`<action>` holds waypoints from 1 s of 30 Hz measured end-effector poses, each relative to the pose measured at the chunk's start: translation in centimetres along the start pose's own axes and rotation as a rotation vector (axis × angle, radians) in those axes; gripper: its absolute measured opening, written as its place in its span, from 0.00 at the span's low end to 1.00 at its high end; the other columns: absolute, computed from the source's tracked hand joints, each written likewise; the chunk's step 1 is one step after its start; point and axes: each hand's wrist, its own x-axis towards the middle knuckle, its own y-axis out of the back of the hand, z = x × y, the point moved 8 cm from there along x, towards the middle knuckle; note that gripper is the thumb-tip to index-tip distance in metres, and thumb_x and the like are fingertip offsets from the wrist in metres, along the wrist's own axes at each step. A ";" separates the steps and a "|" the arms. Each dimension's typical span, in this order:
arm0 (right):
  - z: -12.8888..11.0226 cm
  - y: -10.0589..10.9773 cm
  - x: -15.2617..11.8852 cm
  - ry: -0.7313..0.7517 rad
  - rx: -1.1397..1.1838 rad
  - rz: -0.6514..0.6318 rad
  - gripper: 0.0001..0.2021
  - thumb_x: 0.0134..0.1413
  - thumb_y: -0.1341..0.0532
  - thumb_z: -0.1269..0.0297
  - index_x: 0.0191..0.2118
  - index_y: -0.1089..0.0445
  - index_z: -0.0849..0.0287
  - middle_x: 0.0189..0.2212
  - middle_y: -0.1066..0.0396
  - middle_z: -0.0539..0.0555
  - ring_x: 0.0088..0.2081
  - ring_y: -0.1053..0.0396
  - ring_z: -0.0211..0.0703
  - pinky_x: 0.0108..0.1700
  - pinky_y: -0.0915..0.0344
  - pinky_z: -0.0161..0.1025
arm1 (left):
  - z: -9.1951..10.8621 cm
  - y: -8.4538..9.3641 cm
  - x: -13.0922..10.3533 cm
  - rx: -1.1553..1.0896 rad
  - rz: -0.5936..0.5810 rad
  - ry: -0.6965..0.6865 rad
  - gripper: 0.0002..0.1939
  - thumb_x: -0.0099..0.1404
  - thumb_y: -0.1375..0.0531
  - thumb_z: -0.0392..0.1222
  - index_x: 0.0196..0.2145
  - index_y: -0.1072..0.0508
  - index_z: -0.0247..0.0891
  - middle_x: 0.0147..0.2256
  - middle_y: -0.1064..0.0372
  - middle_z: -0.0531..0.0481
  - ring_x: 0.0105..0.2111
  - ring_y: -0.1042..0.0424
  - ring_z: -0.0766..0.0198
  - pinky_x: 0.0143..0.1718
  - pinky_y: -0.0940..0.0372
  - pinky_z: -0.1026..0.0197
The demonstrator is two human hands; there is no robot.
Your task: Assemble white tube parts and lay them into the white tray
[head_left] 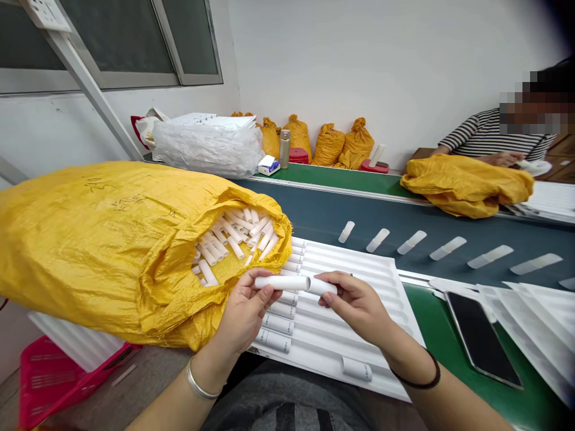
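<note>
Held end to end above a white ridged tray at the bench — a long tube pinched between thumb and fingers of the left hand, a short tube gripped the same way in the right hand. Smooth, white and nearly level, meeting at the hollow end of the long one — any overlap hard to tell. Close by at left, a yellow sack, mouth open on loose tubes.

Wht tube, wht pc at end
</note>
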 end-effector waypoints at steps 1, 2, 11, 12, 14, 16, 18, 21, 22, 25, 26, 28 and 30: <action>-0.7 0.4 0.2 0.067 -0.029 0.017 0.13 0.59 0.41 0.63 0.49 0.31 0.57 0.38 0.28 0.56 0.37 0.29 0.42 0.38 0.31 0.39 | 0.3 0.1 -0.1 0.064 -0.002 -0.033 0.16 0.54 0.30 0.43 0.39 0.29 0.38 0.34 0.25 0.52 0.33 0.24 0.67 0.40 0.28 0.64; -1.5 0.7 0.4 0.141 -0.078 0.028 0.13 0.59 0.40 0.65 0.50 0.30 0.56 0.39 0.29 0.56 0.40 0.29 0.43 0.40 0.31 0.40 | 0.7 0.1 -0.2 0.142 -0.009 -0.066 0.16 0.54 0.30 0.43 0.39 0.28 0.38 0.33 0.25 0.51 0.32 0.24 0.66 0.38 0.28 0.64; -3.1 1.1 0.6 0.351 -0.258 0.013 0.15 0.61 0.42 0.69 0.52 0.33 0.53 0.42 0.28 0.56 0.42 0.30 0.43 0.44 0.32 0.40 | 3.7 -1.9 -1.1 0.868 -0.263 -0.342 0.15 0.62 0.37 0.42 0.48 0.25 0.39 0.39 0.24 0.45 0.36 0.25 0.60 0.36 0.30 0.60; -2.8 1.1 0.7 0.319 -0.253 0.024 0.13 0.60 0.41 0.67 0.51 0.32 0.54 0.40 0.27 0.55 0.38 0.30 0.42 0.41 0.31 0.39 | 4.1 -2.4 -1.4 0.945 -0.283 -0.431 0.16 0.63 0.38 0.40 0.49 0.26 0.39 0.40 0.24 0.45 0.38 0.25 0.59 0.39 0.30 0.59; -2.0 0.8 0.9 0.235 -0.233 0.035 0.11 0.60 0.40 0.64 0.48 0.31 0.56 0.34 0.28 0.54 0.32 0.31 0.39 0.35 0.32 0.37 | 4.9 -3.2 -2.1 1.055 -0.314 -0.608 0.17 0.64 0.39 0.37 0.51 0.27 0.39 0.41 0.25 0.44 0.41 0.26 0.60 0.43 0.31 0.58; -1.3 0.4 1.2 0.151 -0.172 0.028 0.11 0.59 0.40 0.61 0.46 0.30 0.58 0.28 0.31 0.51 0.28 0.34 0.38 0.30 0.34 0.35 | 5.2 -3.8 -2.8 1.119 -0.332 -0.737 0.18 0.65 0.40 0.35 0.53 0.30 0.38 0.42 0.25 0.44 0.43 0.27 0.61 0.46 0.31 0.59; -0.9 -0.2 1.2 0.089 -0.096 0.019 0.12 0.59 0.40 0.59 0.45 0.29 0.59 0.26 0.33 0.51 0.27 0.35 0.37 0.27 0.35 0.34 | 5.3 -4.1 -3.4 1.158 -0.334 -0.814 0.19 0.65 0.41 0.33 0.54 0.31 0.37 0.43 0.26 0.44 0.43 0.27 0.61 0.46 0.32 0.60; -1.0 -1.0 0.9 0.062 -0.041 0.002 0.12 0.60 0.41 0.59 0.45 0.29 0.60 0.27 0.31 0.52 0.27 0.34 0.38 0.28 0.35 0.35 | 5.0 -4.1 -3.9 1.183 -0.317 -0.853 0.18 0.65 0.41 0.32 0.53 0.32 0.36 0.43 0.26 0.43 0.44 0.28 0.61 0.47 0.32 0.61; -1.0 -1.3 0.8 0.065 -0.051 -0.015 0.12 0.61 0.42 0.59 0.45 0.30 0.60 0.28 0.30 0.52 0.27 0.33 0.38 0.29 0.34 0.35 | 4.9 -4.0 -4.1 1.182 -0.309 -0.854 0.18 0.65 0.42 0.32 0.53 0.32 0.36 0.43 0.26 0.43 0.44 0.28 0.61 0.47 0.32 0.61; -1.1 -2.9 0.9 0.136 -0.205 -0.151 0.13 0.61 0.42 0.60 0.48 0.30 0.58 0.35 0.26 0.55 0.34 0.29 0.41 0.36 0.32 0.37 | 4.1 -3.6 -4.1 1.206 -0.345 -0.824 0.17 0.67 0.43 0.34 0.54 0.33 0.38 0.42 0.26 0.45 0.43 0.27 0.62 0.46 0.32 0.62; -0.9 -3.5 1.2 0.167 -0.299 -0.210 0.12 0.59 0.40 0.60 0.47 0.29 0.58 0.38 0.26 0.56 0.37 0.29 0.42 0.39 0.32 0.38 | 3.8 -3.4 -3.8 1.241 -0.374 -0.796 0.19 0.67 0.43 0.36 0.56 0.35 0.39 0.43 0.26 0.45 0.43 0.27 0.62 0.46 0.31 0.61; 0.8 -3.8 2.9 0.138 -0.527 -0.252 0.10 0.53 0.35 0.62 0.42 0.27 0.57 0.39 0.27 0.57 0.40 0.29 0.45 0.43 0.34 0.39 | 3.4 -2.4 -2.6 1.365 -0.395 -0.709 0.27 0.67 0.42 0.43 0.61 0.42 0.39 0.47 0.28 0.42 0.46 0.28 0.58 0.48 0.32 0.57; 3.6 -2.0 5.9 -0.014 -0.719 -0.156 0.09 0.50 0.34 0.62 0.39 0.26 0.58 0.38 0.28 0.56 0.40 0.30 0.45 0.44 0.35 0.38 | 4.0 -0.1 -0.4 1.541 -0.296 -0.609 0.32 0.67 0.43 0.49 0.64 0.46 0.35 0.51 0.32 0.37 0.51 0.32 0.52 0.52 0.34 0.51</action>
